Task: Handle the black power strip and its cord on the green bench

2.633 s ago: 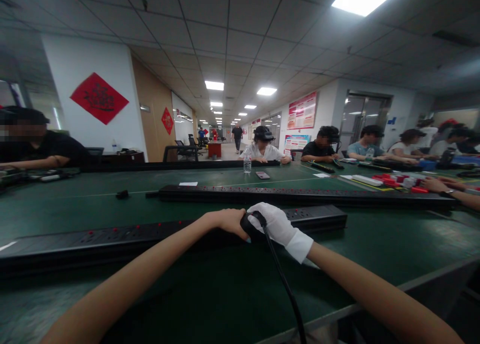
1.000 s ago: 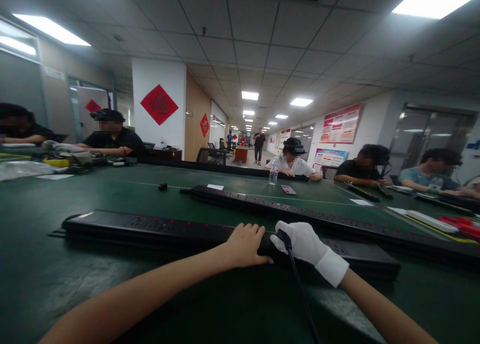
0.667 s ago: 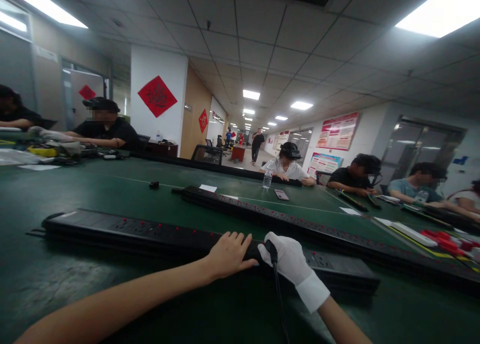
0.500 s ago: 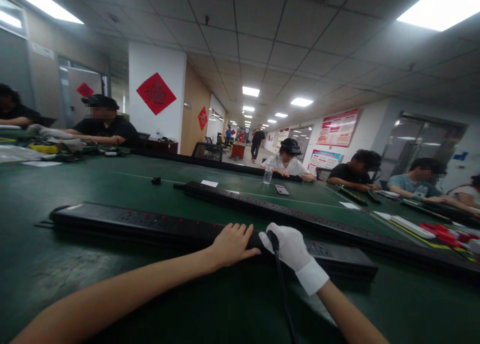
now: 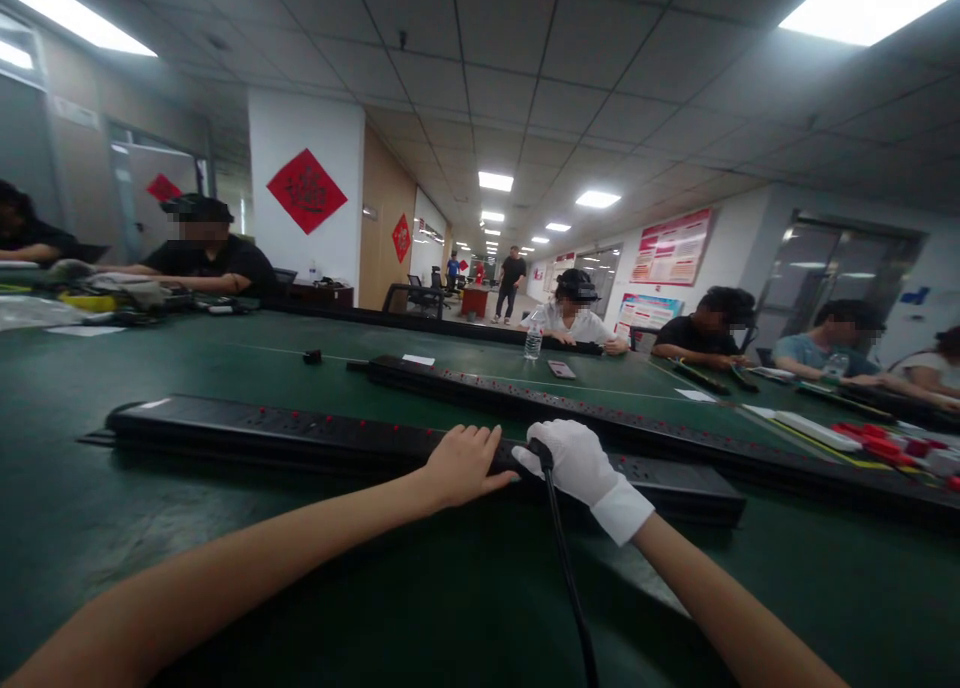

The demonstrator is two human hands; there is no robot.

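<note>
A long black power strip with a row of red marks lies across the green table in front of me. My left hand, bare, rests over the middle of the strip with its fingers bent across the top and its thumb along the near side. Just to its right, my right hand in a white glove is closed around a black plug. That plug is down at the strip's top face; its prongs are hidden, so how deep it sits I cannot tell. A black cord runs from it toward me.
Behind lies a second long power strip. Farther off are a small black piece, a water bottle, a phone and white paper. Red parts lie at the right. Several people sit around the table.
The view has shifted slightly, so the strip and both hands appear a little higher. Both hands keep their places on the strip and plug. A person in the background has stepped slightly.
</note>
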